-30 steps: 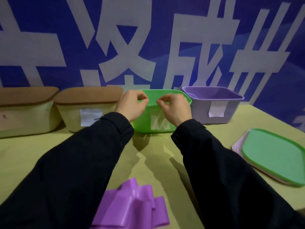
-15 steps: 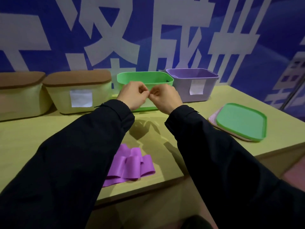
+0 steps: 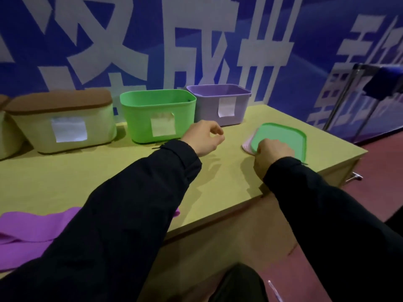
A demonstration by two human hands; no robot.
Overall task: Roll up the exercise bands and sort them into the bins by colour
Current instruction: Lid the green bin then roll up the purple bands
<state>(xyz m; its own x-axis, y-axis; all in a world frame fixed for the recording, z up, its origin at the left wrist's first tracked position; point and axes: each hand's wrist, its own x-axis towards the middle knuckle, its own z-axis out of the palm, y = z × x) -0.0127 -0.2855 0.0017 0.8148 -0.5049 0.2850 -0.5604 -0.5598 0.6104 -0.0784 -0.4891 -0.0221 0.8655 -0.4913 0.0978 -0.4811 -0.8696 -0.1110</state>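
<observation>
A loose purple exercise band (image 3: 32, 227) lies crumpled at the table's near left edge, partly hidden by my left sleeve. At the back stand an open green bin (image 3: 139, 123) and, to its right, an open purple bin (image 3: 207, 110), each with a white label. My left hand (image 3: 205, 137) hovers in front of the green bin's right corner, fingers curled, nothing visible in it. My right hand (image 3: 273, 150) rests on the near left edge of a green lid (image 3: 283, 136), fingers closed over that edge.
A pink lid (image 3: 247, 146) lies under the green lid near the table's right corner. A beige bin with a brown lid (image 3: 65, 120) stands left of the green bin, and another shows at the far left. The table's front edge (image 3: 218, 214) runs close to my arms.
Both hands have left the green bin and moved right. My right hand has come down onto the green lid's edge. The view has swung to the right.
</observation>
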